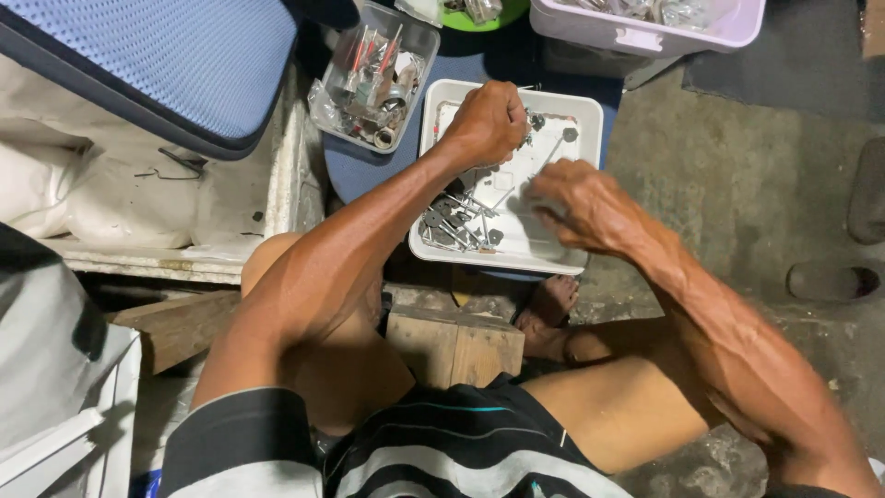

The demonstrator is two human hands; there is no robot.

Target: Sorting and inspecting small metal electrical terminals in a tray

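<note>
A white rectangular tray (590,111) sits on a blue seat pad in front of my knees. In it lies a heap of small grey metal parts and thin rods (456,223). My left hand (484,120) hovers over the tray's far end, fingers curled closed around small metal pieces that poke out by its knuckles. My right hand (576,198) reaches over the tray's right side, fingertips pinched near a thin rod (551,152); whether it grips the rod is unclear.
A clear plastic box (373,78) of mixed tools and metal bits stands left of the tray. A pale lilac bin (645,28) is at the top right. A blue mesh cushion (175,65) lies at left. A wooden block (456,346) sits between my legs.
</note>
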